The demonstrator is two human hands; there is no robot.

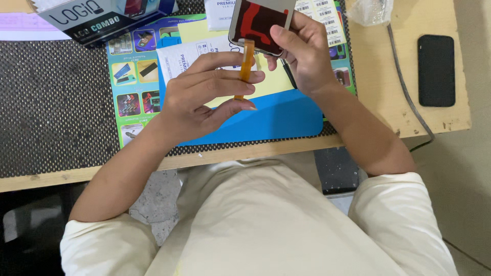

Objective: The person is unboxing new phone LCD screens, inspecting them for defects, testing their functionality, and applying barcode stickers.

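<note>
My right hand [302, 51] holds a phone screen panel [258, 23] by its lower edge, above the desk; the panel's back shows dark with a red pattern. An orange flex ribbon [246, 64] hangs down from the panel. My left hand [204, 94] pinches that ribbon between thumb and fingers, just below the panel. Under both hands lie a blue work mat [276, 120] and a yellow sheet [271, 82].
A dark textured mat [56, 102] covers the left of the wooden desk [434, 122]. A black phone [436, 70] lies at the right beside a grey cable [404, 87]. A printed box [102, 18], a white packet [189, 53], barcode labels [325, 15] and a plastic bag [371, 10] sit at the back.
</note>
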